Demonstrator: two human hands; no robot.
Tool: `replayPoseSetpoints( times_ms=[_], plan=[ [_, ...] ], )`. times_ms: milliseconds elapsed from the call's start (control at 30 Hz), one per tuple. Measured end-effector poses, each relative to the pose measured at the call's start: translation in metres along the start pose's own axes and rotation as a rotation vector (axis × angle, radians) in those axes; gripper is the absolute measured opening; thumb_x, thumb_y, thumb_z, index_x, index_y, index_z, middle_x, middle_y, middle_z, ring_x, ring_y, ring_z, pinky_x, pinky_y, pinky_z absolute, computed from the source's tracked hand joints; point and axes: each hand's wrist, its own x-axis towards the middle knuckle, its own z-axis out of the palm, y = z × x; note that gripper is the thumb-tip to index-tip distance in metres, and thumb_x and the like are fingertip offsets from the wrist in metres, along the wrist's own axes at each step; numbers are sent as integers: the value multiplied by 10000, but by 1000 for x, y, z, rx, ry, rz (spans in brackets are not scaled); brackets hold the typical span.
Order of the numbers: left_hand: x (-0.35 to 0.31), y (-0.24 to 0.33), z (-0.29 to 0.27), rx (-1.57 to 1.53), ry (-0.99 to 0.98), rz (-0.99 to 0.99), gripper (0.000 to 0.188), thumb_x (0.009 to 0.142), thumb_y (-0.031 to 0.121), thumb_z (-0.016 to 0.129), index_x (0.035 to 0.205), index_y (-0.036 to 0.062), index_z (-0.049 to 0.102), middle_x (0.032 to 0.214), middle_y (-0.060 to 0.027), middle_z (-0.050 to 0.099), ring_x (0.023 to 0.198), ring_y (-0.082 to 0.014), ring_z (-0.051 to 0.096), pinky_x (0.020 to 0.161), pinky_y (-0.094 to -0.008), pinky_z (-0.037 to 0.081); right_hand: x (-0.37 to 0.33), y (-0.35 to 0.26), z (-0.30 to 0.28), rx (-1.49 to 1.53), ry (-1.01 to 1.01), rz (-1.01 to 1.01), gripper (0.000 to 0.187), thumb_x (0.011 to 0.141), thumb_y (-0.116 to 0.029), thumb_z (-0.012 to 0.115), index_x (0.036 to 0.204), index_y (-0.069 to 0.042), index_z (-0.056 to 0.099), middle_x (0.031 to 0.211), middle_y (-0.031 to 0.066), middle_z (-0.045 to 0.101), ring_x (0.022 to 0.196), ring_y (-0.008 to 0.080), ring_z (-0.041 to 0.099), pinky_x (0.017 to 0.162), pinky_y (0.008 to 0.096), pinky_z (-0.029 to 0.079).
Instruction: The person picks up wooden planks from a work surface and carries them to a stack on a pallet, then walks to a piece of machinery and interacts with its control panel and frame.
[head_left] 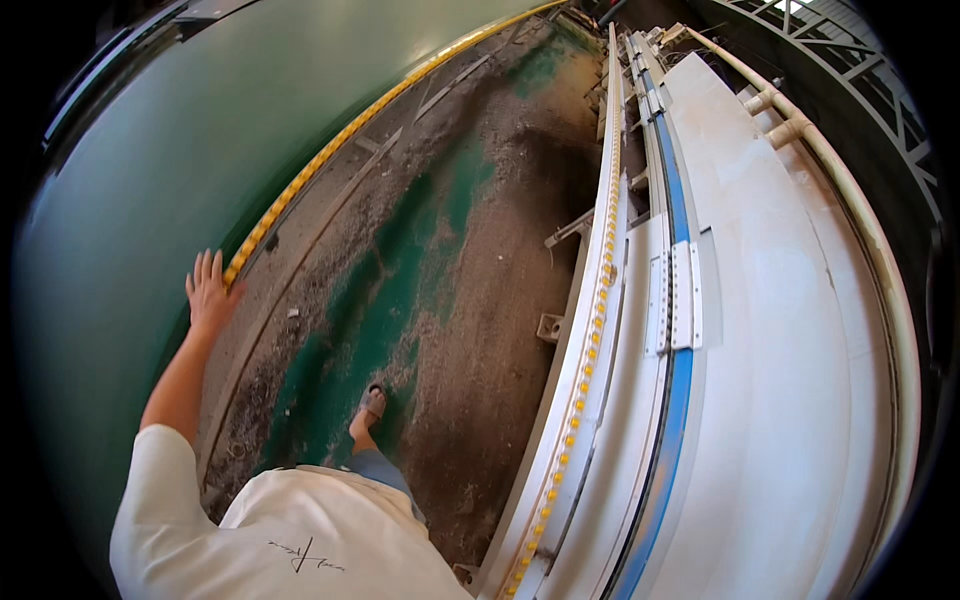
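Note:
My left hand [208, 292] reaches forward on the left with its fingers stretched out and slightly spread. It lies at the edge of a large, smooth greenish sheet [130, 250] that looks like glass. Beside its thumb runs a yellow segmented strip [340, 140], curving away along the sheet's lower edge. The hand seems to touch both the sheet and the near end of this strip, and grips nothing that I can see. My right hand is out of the picture.
Below me is a dirty green floor [345, 330] strewn with grey debris; my sandalled foot [373, 402] stands on it. Along the right runs a long white machine [780, 300] with a yellow roller row [588, 365], a blue strip [683, 385] and a cream pipe [850, 185].

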Motion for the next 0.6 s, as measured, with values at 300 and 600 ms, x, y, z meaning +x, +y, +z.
replayPoseSetpoints(
  times_ms=[300,600],
  plan=[
    [108,90,-5,-26,-156,23,907,856,404,756,1578,97,301,1642,-141,270,1544,-312,176,1240,-506,144,73,-330,-14,-445,-6,-70,840,797,-433,758,1439,25,468,1372,197,577,1222,290,581,975,389,495],
    [402,285,74,-90,-175,200,958,802,290,793,1592,126,275,1678,-126,169,1562,-319,107,1247,-521,116,69,-768,18,-421,159,-256,1091,762,-515,785,1595,-43,262,1555,243,402,1383,366,461,1096,458,401]
  ],
)
